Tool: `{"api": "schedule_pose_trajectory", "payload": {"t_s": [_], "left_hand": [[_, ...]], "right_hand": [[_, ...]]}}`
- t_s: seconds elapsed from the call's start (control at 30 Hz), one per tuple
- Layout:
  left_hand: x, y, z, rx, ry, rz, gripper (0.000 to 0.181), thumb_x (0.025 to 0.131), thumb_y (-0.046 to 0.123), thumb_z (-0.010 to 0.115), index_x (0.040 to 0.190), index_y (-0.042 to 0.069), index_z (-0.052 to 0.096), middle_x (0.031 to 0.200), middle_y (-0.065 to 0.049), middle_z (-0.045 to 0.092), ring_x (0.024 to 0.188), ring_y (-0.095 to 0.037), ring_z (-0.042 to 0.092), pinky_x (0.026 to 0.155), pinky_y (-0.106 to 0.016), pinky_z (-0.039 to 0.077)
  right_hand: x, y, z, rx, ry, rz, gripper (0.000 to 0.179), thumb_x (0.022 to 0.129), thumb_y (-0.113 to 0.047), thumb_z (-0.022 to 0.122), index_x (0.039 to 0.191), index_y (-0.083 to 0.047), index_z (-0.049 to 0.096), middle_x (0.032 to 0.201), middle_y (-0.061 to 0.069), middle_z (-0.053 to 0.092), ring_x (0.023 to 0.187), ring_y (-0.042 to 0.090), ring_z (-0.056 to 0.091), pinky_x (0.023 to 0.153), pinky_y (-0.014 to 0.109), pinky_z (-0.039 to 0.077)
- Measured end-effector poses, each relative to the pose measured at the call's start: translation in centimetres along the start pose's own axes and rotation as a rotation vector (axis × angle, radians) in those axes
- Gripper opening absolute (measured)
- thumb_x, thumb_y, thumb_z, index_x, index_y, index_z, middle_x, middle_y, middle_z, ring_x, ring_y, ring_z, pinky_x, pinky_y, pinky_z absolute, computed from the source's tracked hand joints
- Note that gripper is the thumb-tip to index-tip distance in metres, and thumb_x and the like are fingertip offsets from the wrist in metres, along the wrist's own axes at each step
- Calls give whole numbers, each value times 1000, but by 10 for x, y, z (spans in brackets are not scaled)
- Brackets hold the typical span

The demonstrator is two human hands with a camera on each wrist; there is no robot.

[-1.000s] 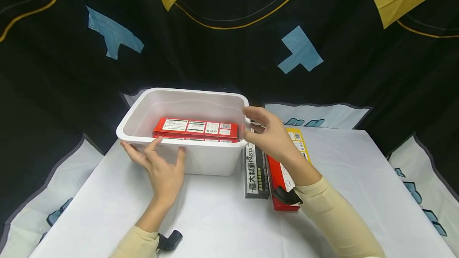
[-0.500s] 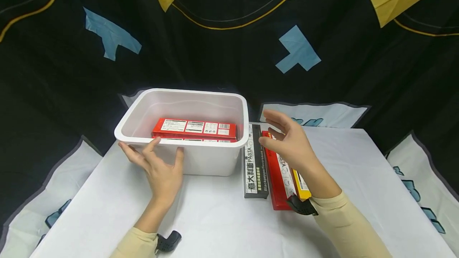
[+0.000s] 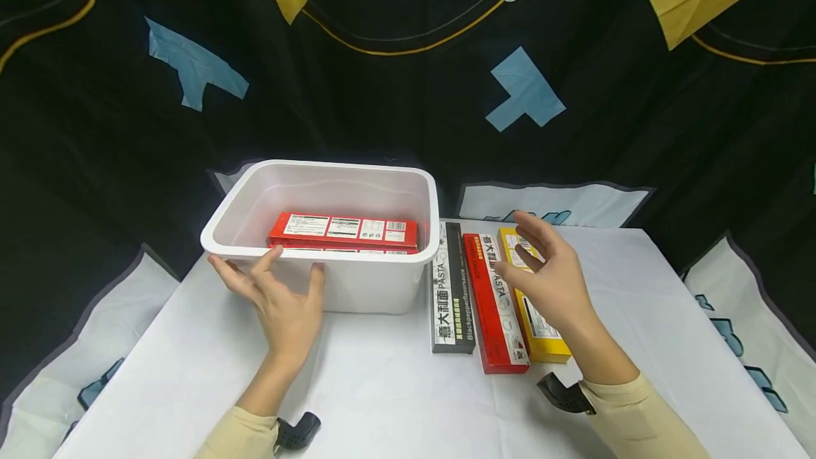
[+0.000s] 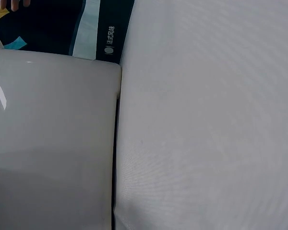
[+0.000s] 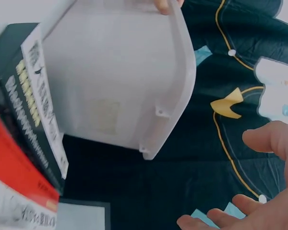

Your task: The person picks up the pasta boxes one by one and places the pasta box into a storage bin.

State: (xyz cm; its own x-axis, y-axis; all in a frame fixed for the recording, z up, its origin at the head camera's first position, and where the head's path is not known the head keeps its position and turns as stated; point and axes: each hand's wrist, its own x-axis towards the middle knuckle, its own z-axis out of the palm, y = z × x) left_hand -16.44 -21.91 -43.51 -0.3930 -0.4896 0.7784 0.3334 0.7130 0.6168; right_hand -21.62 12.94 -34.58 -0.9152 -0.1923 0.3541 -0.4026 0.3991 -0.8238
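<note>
A white plastic bin (image 3: 370,282) stands at centre-left in the head view, with red pasta boxes (image 3: 344,227) lying inside. My left hand (image 3: 287,317) touches its front wall with spread fingers, the fingertips by the rim. Right of the bin, a black pasta box (image 3: 462,303), a red pasta box (image 3: 487,303) and a yellow box (image 3: 542,331) lie side by side on the table. Over the red and yellow boxes hovers my right hand (image 3: 557,285), fingers apart and holding nothing. In the right wrist view, its thumb and fingers are spread beside the bin (image 5: 120,72).
White cloth covers the table (image 3: 382,388). A black curtain (image 3: 395,112) with blue and yellow patches hangs behind it. Beyond the bin and boxes, the table's back edge meets a white patterned border (image 3: 554,200).
My right hand has moved away from the bin's right rim, rightwards over the boxes, leaving the yellow box more visible. My left hand stays on the bin.
</note>
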Motion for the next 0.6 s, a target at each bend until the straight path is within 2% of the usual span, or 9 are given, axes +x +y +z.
{"api": "schedule_pose_trajectory", "payload": {"t_s": [0.27,0.47,0.6], "left_hand": [[-2,0,1,2,-8,-4,57,79,19,78,125,12,44,157,-22,-11,145,-30,-12,116,-44,15],[-1,0,2,3,-1,3,57,79,20,78,124,12,44,156,-24,-11,145,-30,-12,116,-44,12],[-1,-1,2,3,11,0,56,79,22,78,122,11,44,156,-24,-11,145,-30,-13,116,-43,11]], "right_hand": [[-19,20,-14,-90,57,64,70,81,-12,77,144,-18,45,145,0,47,132,20,45,96,35,44],[-31,34,-21,-169,86,113,73,81,-13,77,146,-15,43,146,4,45,132,25,45,97,40,44],[-38,43,-23,-185,97,175,80,81,-14,77,150,-11,35,149,9,41,134,29,42,99,45,42]]}}
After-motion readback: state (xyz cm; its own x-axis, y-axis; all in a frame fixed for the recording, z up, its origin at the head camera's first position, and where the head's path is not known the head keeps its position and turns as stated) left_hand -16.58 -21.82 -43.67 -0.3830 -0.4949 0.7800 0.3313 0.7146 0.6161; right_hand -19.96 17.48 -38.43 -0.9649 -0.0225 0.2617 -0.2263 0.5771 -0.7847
